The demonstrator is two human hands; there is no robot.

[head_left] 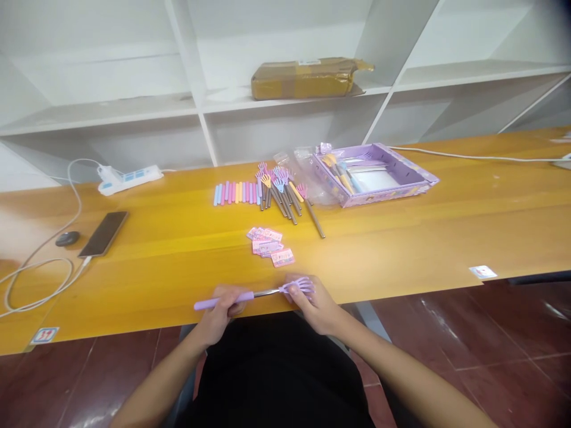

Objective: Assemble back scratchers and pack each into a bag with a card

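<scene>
Over the table's front edge I hold a purple back scratcher [266,292] level. My left hand [222,312] is closed around its purple handle sleeve, and my right hand [314,304] grips the claw-shaped head at the other end. A bare metal rod shows between the two hands. Just beyond my right hand lie several small printed cards [267,244] in pink and purple. Farther back is a heap of back scratchers [282,187] with coloured claws and dark metal rods. Beside it, on the left, a row of pastel handle sleeves [238,192] lies side by side.
A purple display box [392,196] at the back right holds several back scratchers. Clear plastic bags lie against it. On the left are a phone [104,233] with its cable, a black mouse [68,239] and a power strip [131,180]. A taped parcel [303,80] sits on the shelf.
</scene>
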